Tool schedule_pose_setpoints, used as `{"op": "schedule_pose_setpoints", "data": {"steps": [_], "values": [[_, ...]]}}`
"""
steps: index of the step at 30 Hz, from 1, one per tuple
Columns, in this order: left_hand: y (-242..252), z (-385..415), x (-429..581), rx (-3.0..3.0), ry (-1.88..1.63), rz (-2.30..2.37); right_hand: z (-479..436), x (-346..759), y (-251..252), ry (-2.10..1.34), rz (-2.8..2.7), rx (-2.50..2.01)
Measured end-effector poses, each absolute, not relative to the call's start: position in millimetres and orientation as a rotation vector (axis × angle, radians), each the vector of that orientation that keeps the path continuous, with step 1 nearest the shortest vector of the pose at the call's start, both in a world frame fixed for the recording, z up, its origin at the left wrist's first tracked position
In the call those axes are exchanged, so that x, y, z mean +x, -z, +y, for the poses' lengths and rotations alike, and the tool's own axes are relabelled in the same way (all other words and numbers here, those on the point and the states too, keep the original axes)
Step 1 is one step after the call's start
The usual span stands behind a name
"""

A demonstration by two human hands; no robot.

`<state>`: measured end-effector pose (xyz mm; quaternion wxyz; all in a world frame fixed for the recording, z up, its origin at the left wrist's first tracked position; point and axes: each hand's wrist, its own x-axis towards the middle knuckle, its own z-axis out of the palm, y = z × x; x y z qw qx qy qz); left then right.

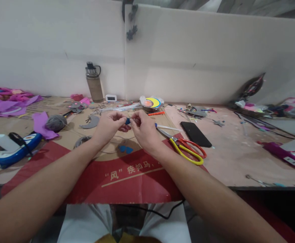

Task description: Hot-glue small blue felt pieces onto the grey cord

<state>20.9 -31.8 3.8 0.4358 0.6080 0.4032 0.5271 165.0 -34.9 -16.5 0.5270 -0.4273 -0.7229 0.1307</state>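
Note:
My left hand (110, 126) and my right hand (143, 129) meet above the cardboard sheet (127, 175), fingers pinched together on a small blue piece (127, 120) held between them. Two more small blue pieces (126, 149) lie on the cardboard just below my hands. A thin grey thread runs across the cardboard from a grey yarn coil (81, 140) near my left wrist.
Yellow-and-red scissors (188, 148), a pen (166, 127) and a black phone (195, 134) lie to the right. A grey yarn ball (55, 122), purple felt scraps (8, 104) and a blue device (17, 150) sit left. A water bottle (94, 82) and bowl (151, 103) stand by the back panel.

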Motion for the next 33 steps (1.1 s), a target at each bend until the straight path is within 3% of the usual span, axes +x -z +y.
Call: {"op": "schedule_pose_setpoints", "data": {"steps": [18, 27, 33], "values": [[0.6, -25.9, 17.5, 1.428, -1.339, 0.934, -25.0, 164.0, 18.6, -0.707, -1.507, -1.002], [3.0, -18.8, 15.3, 1.248, -1.278, 0.962, -21.1, 159.4, 24.0, -0.716, -1.502, -0.991], [-4.7, -10.0, 3.5, 1.416, -1.437, 1.113, -20.9, 159.9, 28.8, -0.656, -1.615, -0.988]]}}
